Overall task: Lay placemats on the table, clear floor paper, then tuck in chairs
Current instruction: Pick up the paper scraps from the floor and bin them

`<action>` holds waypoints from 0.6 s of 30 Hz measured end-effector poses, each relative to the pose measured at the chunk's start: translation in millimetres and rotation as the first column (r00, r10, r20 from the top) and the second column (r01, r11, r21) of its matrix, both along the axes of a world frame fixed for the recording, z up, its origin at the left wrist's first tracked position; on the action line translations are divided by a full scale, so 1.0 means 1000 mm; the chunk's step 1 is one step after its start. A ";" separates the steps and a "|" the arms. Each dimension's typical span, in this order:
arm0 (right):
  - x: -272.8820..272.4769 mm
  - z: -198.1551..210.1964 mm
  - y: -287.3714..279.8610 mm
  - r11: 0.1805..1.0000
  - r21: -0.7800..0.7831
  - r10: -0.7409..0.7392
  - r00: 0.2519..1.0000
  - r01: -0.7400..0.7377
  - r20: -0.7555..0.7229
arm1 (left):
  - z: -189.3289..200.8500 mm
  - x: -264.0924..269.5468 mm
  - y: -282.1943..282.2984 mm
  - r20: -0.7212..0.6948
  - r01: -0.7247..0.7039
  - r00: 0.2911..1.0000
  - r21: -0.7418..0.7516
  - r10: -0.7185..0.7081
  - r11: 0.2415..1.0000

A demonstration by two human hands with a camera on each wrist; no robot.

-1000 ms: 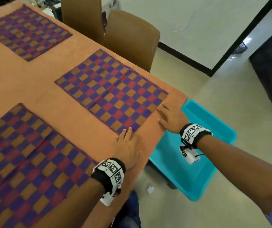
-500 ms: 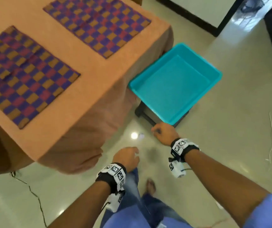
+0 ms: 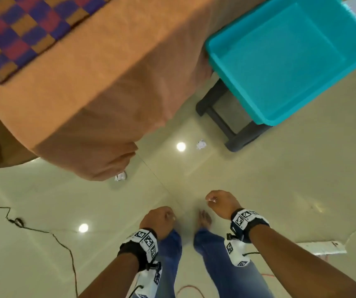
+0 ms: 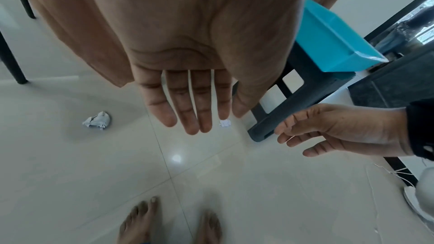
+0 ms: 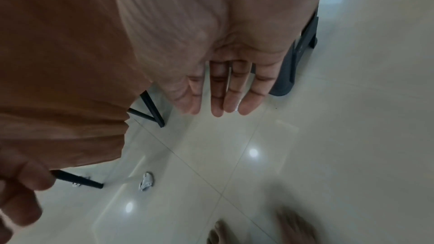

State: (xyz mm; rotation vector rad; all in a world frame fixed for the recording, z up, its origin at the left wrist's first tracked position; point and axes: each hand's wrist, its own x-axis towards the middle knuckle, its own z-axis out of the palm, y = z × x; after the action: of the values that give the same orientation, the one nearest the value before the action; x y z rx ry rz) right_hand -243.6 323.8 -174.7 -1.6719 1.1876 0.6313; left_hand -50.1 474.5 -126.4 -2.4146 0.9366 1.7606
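Note:
Two crumpled white paper balls lie on the glossy tile floor. One paper ball (image 3: pixel 201 144) is by the dark stool, the other paper ball (image 3: pixel 120 176) sits at the hanging corner of the orange tablecloth (image 3: pixel 112 87). A checked purple placemat (image 3: pixel 20 29) lies on the table's near corner. My left hand (image 3: pixel 158 218) and right hand (image 3: pixel 219 201) hang above the floor in front of my legs, well short of both papers. In the wrist views the left hand (image 4: pixel 187 110) and right hand (image 5: pixel 220 96) have straight, relaxed fingers and hold nothing.
A teal plastic bin (image 3: pixel 248 82) rests on a dark stool (image 3: pixel 237 138) right of the table. Black table legs (image 5: pixel 150 110) stand under the cloth. A black cable (image 3: pixel 60 244) trails over the floor at left, and my bare feet (image 4: pixel 138 224) stand below the hands.
Both hands left the placemat on the table and dropped down over the floor. The view swung from the tabletop to the floor, bringing the paper balls into sight.

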 end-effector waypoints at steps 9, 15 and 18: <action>0.045 -0.245 -0.070 0.985 -0.147 0.091 0.996 -0.092 -0.017 | -0.239 0.048 -0.024 0.080 -0.068 0.994 -0.089 0.075 0.994; 0.079 -0.407 -0.150 0.922 -0.346 0.151 0.984 -0.176 -0.099 | -0.414 0.085 -0.029 0.395 -0.036 0.914 -0.146 0.092 0.989; 0.092 -0.451 -0.170 0.891 -0.426 0.120 0.986 -0.157 -0.113 | -0.462 0.111 -0.017 0.641 -0.102 0.748 -0.144 0.172 0.984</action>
State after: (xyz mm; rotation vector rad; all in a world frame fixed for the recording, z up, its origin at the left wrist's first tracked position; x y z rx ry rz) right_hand -152.0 153.4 -625.7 -2.1386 1.3486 0.5539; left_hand 61.2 457.6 -588.7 -2.8918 0.7682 0.7489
